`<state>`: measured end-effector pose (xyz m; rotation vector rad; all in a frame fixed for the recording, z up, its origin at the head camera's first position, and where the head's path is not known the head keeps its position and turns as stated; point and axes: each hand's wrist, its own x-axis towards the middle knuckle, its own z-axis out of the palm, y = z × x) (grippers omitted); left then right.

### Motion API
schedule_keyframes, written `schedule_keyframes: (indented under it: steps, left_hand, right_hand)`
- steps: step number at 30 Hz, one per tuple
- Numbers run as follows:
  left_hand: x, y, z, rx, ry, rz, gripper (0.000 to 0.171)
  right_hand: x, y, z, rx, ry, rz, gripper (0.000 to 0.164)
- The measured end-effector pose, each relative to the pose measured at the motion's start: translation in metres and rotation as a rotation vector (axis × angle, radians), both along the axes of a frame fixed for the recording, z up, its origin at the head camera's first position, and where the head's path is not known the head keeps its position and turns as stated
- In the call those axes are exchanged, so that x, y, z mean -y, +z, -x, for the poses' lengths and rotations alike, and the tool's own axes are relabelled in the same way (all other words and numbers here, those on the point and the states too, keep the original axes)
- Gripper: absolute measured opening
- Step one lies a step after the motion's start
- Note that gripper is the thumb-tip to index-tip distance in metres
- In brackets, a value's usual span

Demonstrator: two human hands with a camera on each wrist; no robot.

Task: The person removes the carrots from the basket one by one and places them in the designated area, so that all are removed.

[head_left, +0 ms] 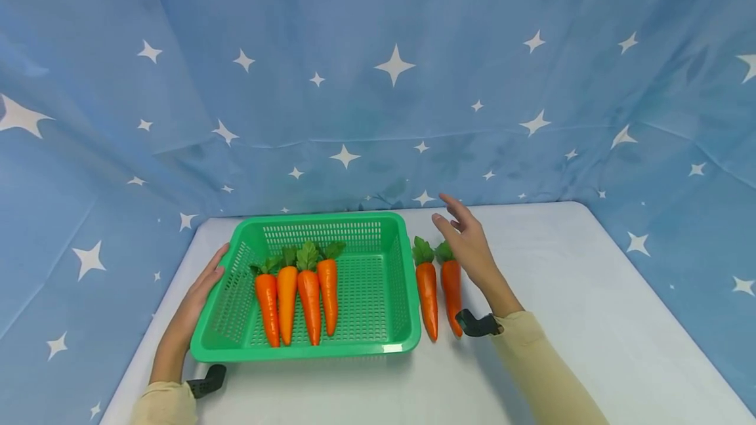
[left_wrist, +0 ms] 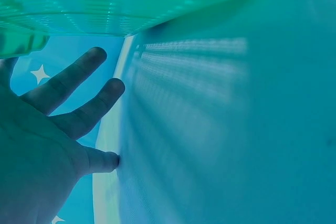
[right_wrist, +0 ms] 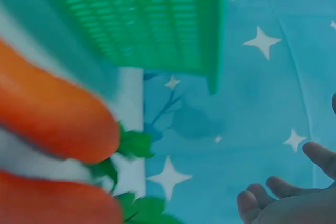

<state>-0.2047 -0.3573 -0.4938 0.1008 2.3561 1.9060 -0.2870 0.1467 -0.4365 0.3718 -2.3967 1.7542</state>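
Green basket (head_left: 307,351), head view: perforated, on the white table (head_left: 567,320), immediately right of the left hand (head_left: 197,297) and left of the right hand (head_left: 469,244).
Carrots in the basket (head_left: 309,307), head view: four side by side, between the hands and nearer the left one, leafy tops pointing away from the person.
Carrots on the table (head_left: 427,297), head view: two, left of and below the right hand, between it and the basket; the hand partly covers the nearer one's leaves.
Left hand, head view: fingers extended at the basket's left rim; how firmly they press cannot be told.
Right hand, head view: thumb and fingers apart, holding nothing.
Starry blue cloth (head_left: 354,110), head view: beyond both hands.
Left hand, left wrist view: fingers spread apart, the basket's underside above them, one finger partly hidden behind it.
Right hand, right wrist view: partly out of frame, fingers loosely bent and clear of the carrots.
Carrots on the table, right wrist view: both left of the hand, with the basket above and left of it.
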Motion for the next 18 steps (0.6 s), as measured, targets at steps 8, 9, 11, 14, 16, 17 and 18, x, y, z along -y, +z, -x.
schedule_keyframes:
  steps: [8,9,11,14,16,17,18]
  left_hand:
    - [0.001,-0.001,0.001,-0.003,-0.004,-0.014,0.062]
    - [0.001,-0.001,0.001,-0.002,-0.004,-0.018,0.063]
    - [0.0,-0.001,0.001,-0.002,-0.004,-0.021,0.063]
    - [0.0,-0.001,0.002,0.0,-0.001,-0.029,0.063]
    - [0.0,-0.001,0.001,0.0,-0.001,-0.035,0.063]
    - [0.0,-0.001,0.002,0.0,-0.001,-0.037,0.063]
    - [0.0,-0.002,0.001,0.0,0.0,-0.037,0.063]
  right_hand:
    - [0.02,0.022,0.002,-0.006,0.07,0.083,0.053]
    - [0.022,0.025,0.001,-0.008,0.073,0.081,0.053]
    - [0.026,0.03,0.0,-0.011,0.081,0.083,0.052]
    - [0.031,0.037,-0.001,-0.02,0.088,0.073,0.051]
    - [0.035,0.041,-0.001,-0.026,0.094,0.064,0.051]
    - [0.037,0.044,-0.001,-0.028,0.095,0.059,0.05]
    - [0.039,0.046,-0.001,-0.031,0.095,0.055,0.05]
